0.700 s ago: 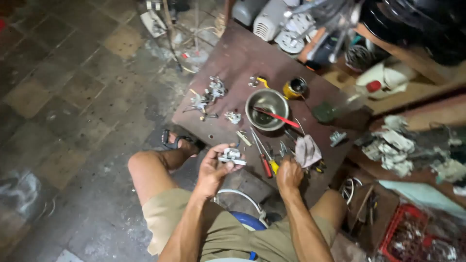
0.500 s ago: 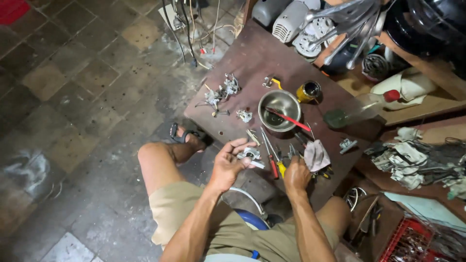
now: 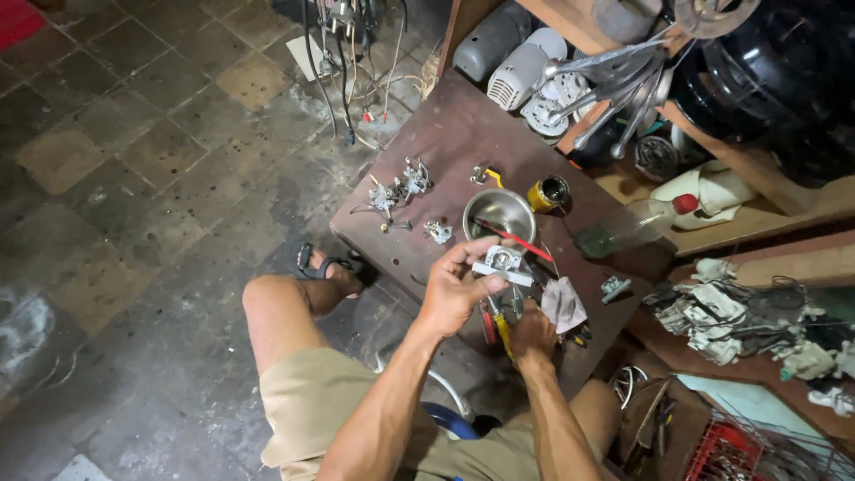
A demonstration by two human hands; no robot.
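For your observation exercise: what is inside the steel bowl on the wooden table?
In the steel bowl lies a red-handled tool, its handle sticking out over the rim. The left hand and held metal part cover the near edge.

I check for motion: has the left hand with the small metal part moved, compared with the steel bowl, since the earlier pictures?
Yes. The left hand has carried the metal part up toward the steel bowl.

Grimy tiled floor [image 3: 116,178], wooden shelving [image 3: 757,191]
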